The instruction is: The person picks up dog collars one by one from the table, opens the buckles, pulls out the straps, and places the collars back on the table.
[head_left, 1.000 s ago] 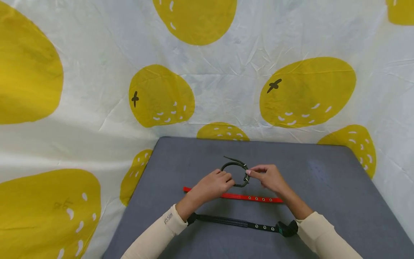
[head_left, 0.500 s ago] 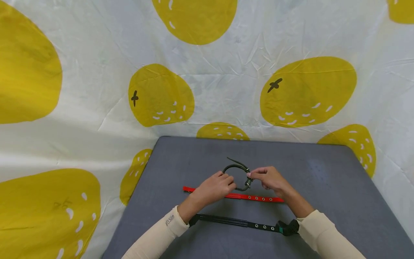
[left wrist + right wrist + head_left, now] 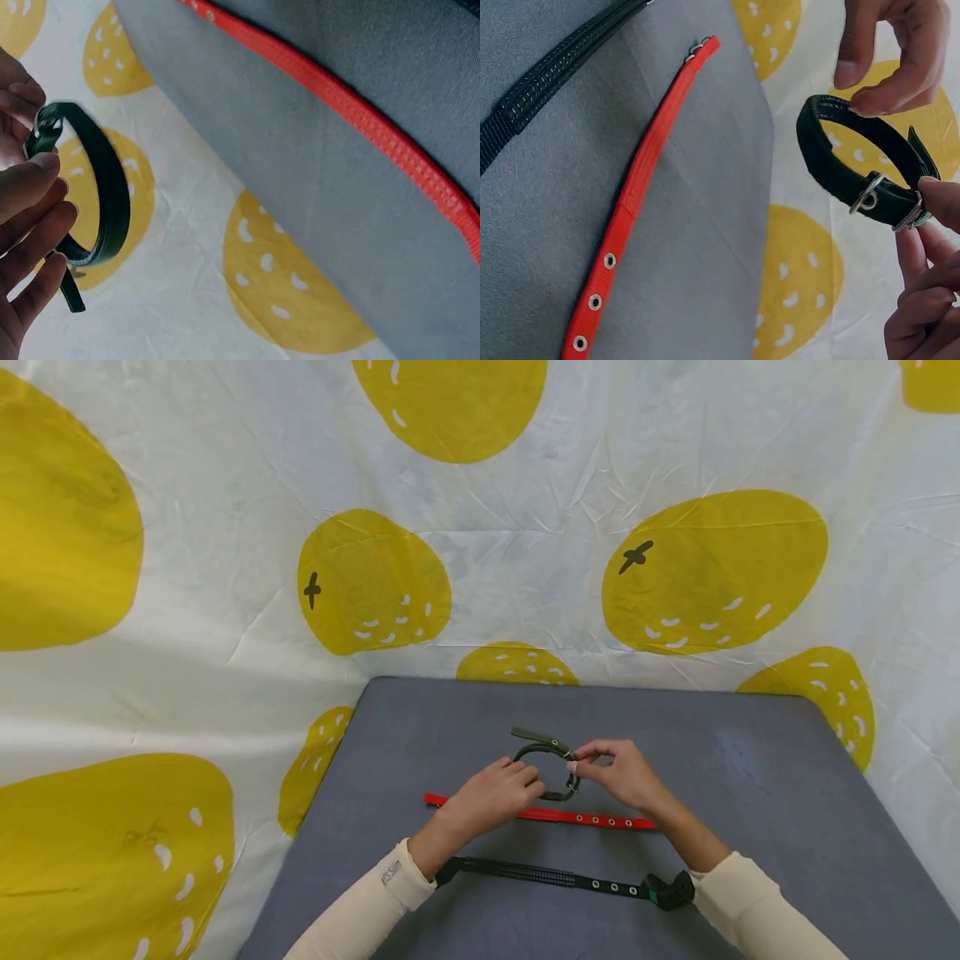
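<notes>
A dark green buckle collar is held as a loop above the table, its loose strap end pointing left. My right hand pinches it beside the buckle, thumb against the strap. My left hand holds the loop's near left side with curled fingers, which partly hide it. In the right wrist view a metal D-ring hangs close to the buckle. Seen from the left wrist, the green collar stands edge-on, with the strap tip hanging below.
A red collar with eyelets lies straight under the hands on the grey table. Closer to me lies a black collar, its ends near my sleeves. A white cloth with yellow fruit prints hangs behind the table.
The green collar has turned a little in my hands. Its loose strap end, edge-on before, now shows its flat side and an eyelet. My right fingers have shifted slightly at the buckle.
</notes>
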`<state>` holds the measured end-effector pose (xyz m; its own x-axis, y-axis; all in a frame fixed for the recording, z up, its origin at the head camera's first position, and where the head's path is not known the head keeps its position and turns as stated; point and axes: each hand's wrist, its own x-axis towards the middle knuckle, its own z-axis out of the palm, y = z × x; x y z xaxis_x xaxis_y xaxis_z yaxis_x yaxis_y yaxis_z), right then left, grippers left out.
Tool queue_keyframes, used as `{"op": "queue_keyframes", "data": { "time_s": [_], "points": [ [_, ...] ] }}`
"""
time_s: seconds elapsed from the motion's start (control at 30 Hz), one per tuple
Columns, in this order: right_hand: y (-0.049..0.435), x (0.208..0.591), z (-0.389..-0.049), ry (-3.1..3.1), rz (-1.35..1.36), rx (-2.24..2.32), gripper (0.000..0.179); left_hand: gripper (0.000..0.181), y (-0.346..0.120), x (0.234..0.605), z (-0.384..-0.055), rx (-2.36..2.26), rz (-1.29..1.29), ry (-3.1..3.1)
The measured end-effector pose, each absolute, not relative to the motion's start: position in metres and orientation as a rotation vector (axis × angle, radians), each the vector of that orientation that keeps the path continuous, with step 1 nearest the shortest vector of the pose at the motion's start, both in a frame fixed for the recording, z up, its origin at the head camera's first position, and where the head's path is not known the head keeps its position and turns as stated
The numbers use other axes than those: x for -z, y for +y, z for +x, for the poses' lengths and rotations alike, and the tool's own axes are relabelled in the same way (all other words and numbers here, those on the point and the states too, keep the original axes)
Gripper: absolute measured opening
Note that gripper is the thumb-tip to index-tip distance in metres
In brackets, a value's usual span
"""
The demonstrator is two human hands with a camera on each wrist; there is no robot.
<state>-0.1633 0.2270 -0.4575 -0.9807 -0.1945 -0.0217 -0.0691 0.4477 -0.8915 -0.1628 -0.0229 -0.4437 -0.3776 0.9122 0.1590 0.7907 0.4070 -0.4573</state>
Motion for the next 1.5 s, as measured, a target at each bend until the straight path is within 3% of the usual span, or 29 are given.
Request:
{"op": "queue_keyframes", "data": {
  "time_s": [0.17, 0.47, 0.8, 1.5],
  "points": [
    [0.222, 0.451, -0.159, 2.660, -0.324, 1.476, 0.016, 0.008, -0.029, 0.431, -0.168, -0.243, -1.448, -2.251],
    [0.216, 0.444, -0.152, 2.773, -0.516, 1.356, 0.010, 0.026, -0.029, 0.420, -0.179, 0.301, -1.430, -2.282],
    [0.217, 0.439, -0.148, 2.711, -0.694, 1.368, 0.011, 0.039, -0.020, 0.425, -0.184, 0.401, -1.494, -2.407],
    [0.223, 0.444, -0.151, 2.659, -0.818, 1.506, 0.016, 0.020, -0.015, 0.427, -0.184, 0.499, -1.487, -2.431]
  ]
}}
